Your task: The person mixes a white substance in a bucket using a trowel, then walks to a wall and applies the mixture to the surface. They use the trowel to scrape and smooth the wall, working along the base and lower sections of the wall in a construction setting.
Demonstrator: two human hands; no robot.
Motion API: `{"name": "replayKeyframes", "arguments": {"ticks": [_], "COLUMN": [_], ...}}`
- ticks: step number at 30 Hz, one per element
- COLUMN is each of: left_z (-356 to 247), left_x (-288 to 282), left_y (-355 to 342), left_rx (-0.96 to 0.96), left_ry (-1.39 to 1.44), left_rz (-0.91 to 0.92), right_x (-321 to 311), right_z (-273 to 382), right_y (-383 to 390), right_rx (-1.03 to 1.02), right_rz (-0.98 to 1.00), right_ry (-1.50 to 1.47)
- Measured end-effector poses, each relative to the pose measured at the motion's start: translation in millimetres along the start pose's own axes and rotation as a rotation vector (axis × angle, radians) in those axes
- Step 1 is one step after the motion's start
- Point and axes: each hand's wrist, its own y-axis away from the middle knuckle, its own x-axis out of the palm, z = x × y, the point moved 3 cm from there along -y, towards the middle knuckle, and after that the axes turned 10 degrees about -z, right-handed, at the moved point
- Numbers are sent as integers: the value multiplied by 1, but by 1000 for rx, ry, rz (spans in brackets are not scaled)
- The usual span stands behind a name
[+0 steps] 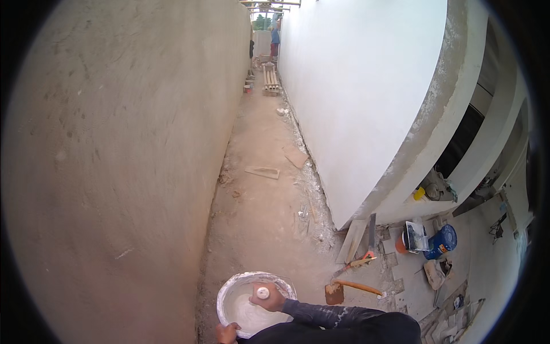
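Note:
Just in front of me stands a round bucket (229,282) with a rim crusted in white, holding a pale, wet-looking mix (243,314). My left hand (227,333) is closed on the near left edge of this bucket. Over the mix, my right hand (274,300) wraps around an upright tool handle (263,292), whose round white end shows above the fist. The tool's lower part is hidden, so its kind cannot be made out. My right sleeve is dark with pale smears.
A hoe (334,293) with a wooden handle lies right of the bucket. Beyond are a blue bucket (440,243), an orange bucket (401,243) and loose boards (352,241). Grey and white walls (355,86) flank the passage; pipes (270,78) and a person (275,40) are far ahead.

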Motion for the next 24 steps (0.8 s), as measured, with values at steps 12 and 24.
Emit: {"name": "replayKeyframes", "arguments": {"ticks": [12,24], "left_z": [-110,-58], "left_x": [-53,9], "left_y": [-73,-68], "left_rx": [64,105], "left_ry": [-302,-611], "left_rz": [399,637], "right_x": [84,63], "right_z": [25,54], "right_y": [-40,81], "right_rx": [-164,194], "right_rz": [-491,-892], "right_ry": [142,-466]}}
